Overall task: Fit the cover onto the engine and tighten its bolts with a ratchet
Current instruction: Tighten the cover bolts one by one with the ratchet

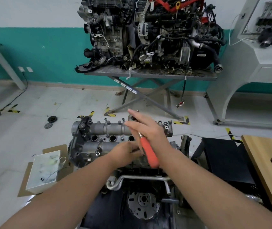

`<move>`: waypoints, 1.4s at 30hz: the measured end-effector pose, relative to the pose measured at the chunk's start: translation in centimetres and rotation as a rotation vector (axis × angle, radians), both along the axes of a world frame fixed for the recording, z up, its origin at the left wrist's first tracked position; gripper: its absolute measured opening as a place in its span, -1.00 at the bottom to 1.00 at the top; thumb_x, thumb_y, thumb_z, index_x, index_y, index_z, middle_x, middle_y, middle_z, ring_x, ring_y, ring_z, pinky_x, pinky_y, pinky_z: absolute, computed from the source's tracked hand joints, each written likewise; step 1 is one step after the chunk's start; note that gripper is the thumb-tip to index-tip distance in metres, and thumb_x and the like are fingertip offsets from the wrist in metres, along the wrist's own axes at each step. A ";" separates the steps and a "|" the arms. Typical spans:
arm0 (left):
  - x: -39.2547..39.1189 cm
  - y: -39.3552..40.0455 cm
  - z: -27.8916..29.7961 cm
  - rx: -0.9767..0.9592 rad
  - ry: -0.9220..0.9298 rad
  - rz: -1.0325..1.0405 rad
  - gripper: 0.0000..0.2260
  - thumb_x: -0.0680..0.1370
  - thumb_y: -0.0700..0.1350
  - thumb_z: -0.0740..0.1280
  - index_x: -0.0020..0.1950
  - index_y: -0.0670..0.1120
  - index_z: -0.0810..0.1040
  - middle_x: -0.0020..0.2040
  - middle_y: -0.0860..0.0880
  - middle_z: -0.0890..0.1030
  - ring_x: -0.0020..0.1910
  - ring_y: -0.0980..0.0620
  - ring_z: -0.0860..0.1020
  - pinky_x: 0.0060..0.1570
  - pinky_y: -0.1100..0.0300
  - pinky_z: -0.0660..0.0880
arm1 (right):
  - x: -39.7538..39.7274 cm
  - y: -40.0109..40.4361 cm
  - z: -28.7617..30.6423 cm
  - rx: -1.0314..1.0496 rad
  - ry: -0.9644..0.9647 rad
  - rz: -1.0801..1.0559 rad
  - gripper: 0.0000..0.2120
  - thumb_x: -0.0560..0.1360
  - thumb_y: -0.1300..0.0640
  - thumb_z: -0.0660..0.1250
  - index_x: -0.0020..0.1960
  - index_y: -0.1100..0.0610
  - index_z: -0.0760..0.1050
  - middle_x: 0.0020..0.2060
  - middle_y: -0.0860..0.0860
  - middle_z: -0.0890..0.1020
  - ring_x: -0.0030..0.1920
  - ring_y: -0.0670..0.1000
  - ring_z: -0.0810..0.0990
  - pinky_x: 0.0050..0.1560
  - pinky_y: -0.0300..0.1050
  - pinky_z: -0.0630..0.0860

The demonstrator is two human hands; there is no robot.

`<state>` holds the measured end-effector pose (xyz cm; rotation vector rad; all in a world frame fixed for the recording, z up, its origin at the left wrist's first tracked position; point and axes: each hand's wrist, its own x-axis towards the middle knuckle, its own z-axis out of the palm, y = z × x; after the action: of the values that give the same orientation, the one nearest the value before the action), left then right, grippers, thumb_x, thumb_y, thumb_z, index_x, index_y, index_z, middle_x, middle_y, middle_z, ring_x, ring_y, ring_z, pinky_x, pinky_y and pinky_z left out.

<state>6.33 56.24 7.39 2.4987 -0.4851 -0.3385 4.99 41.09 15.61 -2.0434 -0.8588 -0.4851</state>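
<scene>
The engine (pixel 137 192) stands low in front of me with the grey aluminium cover (pixel 105 134) lying on top of it. Several bolts stick up along the cover's far edge. A ratchet with an orange handle (pixel 148 154) slants across the cover's right part, its metal end hidden under my right hand (pixel 146 129). That hand lies over the ratchet with straight fingers pointing up and left. My left hand (pixel 125 151) sits at the cover's near edge, fingers curled right beside the orange handle. What those fingers hold is hidden.
A white box (pixel 44 172) with small parts sits on cardboard to the left. Two dark round parts (pixel 51 121) lie on the floor beyond it. A wooden board (pixel 270 164) and black case (pixel 227 156) are at the right. Other engines (pixel 148 33) stand on a metal table behind.
</scene>
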 end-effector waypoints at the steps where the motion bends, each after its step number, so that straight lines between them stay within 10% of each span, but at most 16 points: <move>1: 0.2 -0.1 -0.1 0.050 -0.006 -0.015 -0.67 0.63 0.02 0.23 0.21 -0.16 0.62 0.15 -0.13 0.66 0.17 -0.08 0.60 0.20 0.04 0.49 | 0.3 -0.2 0.5 -0.160 -0.094 -0.013 -0.65 0.44 0.36 0.43 0.21 0.23 0.62 0.32 0.12 0.54 0.33 0.15 0.51 0.30 0.08 0.46; 6: 0.4 0.1 -0.4 0.013 -0.036 0.012 -0.81 0.63 0.07 0.32 -0.14 0.06 0.60 -0.25 0.16 0.62 -0.27 0.40 0.52 -0.29 0.46 0.39 | 1.0 0.0 4.8 -0.919 -0.325 -0.083 -0.66 0.57 0.10 0.17 0.32 0.08 0.44 0.18 0.05 0.52 0.15 0.12 0.48 0.13 0.06 0.38; 12: 1.2 0.6 -0.4 0.050 0.081 -0.025 -0.71 0.63 0.14 0.27 -0.09 -0.05 0.59 -0.12 -0.02 0.62 -0.13 0.07 0.58 -0.10 0.11 0.51 | 1.9 2.3 8.8 -1.183 0.059 -0.060 -0.69 0.57 -0.09 0.07 0.10 0.00 0.52 -0.04 -0.01 0.57 -0.02 0.09 0.54 -0.16 -0.03 0.44; 17: 1.3 0.8 -1.2 0.036 0.027 -0.059 -0.81 0.65 0.14 0.24 -0.01 0.10 0.57 -0.09 0.13 0.51 -0.04 0.06 0.50 -0.08 0.16 0.35 | 3.5 2.8 8.3 -0.676 0.651 -0.089 -0.72 0.48 0.03 0.30 -0.29 0.19 0.56 -0.40 -0.04 0.66 -0.36 -0.03 0.56 -0.33 -0.15 0.41; 21: 1.4 0.7 -1.3 -0.003 0.026 -0.085 -0.78 0.65 0.13 0.24 0.09 0.05 0.61 0.08 0.00 0.62 0.04 -0.02 0.54 0.04 0.12 0.43 | 2.6 2.8 5.3 0.346 1.179 0.020 -0.90 0.50 0.25 0.33 -0.15 0.28 0.54 -0.30 0.13 0.68 -0.27 0.04 0.66 -0.16 -0.10 0.57; 28: 1.6 0.6 -1.3 -0.025 0.061 -0.099 -0.78 0.66 0.09 0.26 -0.20 0.16 0.48 -0.24 0.20 0.46 -0.14 0.04 0.50 -0.11 0.13 0.41 | 0.2 1.2 0.9 1.186 1.091 0.306 -0.77 0.36 0.36 0.41 -0.21 0.08 0.44 -0.13 0.09 0.66 -0.08 0.08 0.65 -0.07 -0.09 0.59; 36: 1.6 0.9 -1.0 -0.081 0.156 -0.082 -0.68 0.64 0.12 0.26 -0.03 -0.10 0.63 -0.04 -0.06 0.63 -0.02 -0.05 0.59 0.08 -0.03 0.52 | 0.4 1.2 -0.5 0.045 -0.151 -0.234 -0.78 0.60 0.13 0.30 0.13 0.17 0.66 0.25 0.03 0.61 0.23 0.00 0.58 0.26 -0.06 0.51; 42: 2.3 1.0 -2.1 -0.027 0.096 -0.080 -0.71 0.61 0.14 0.29 -0.07 -0.06 0.61 -0.24 0.14 0.56 -0.21 0.16 0.55 -0.01 0.06 0.53 | 2.1 -0.6 3.2 -0.721 -0.203 -0.075 -0.66 0.52 0.24 0.33 0.29 0.11 0.52 0.19 0.04 0.55 0.11 0.13 0.53 0.01 0.11 0.52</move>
<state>8.68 57.27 5.29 2.4284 -0.5474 -0.4772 7.05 40.44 18.77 -2.7201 -1.2049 -0.4701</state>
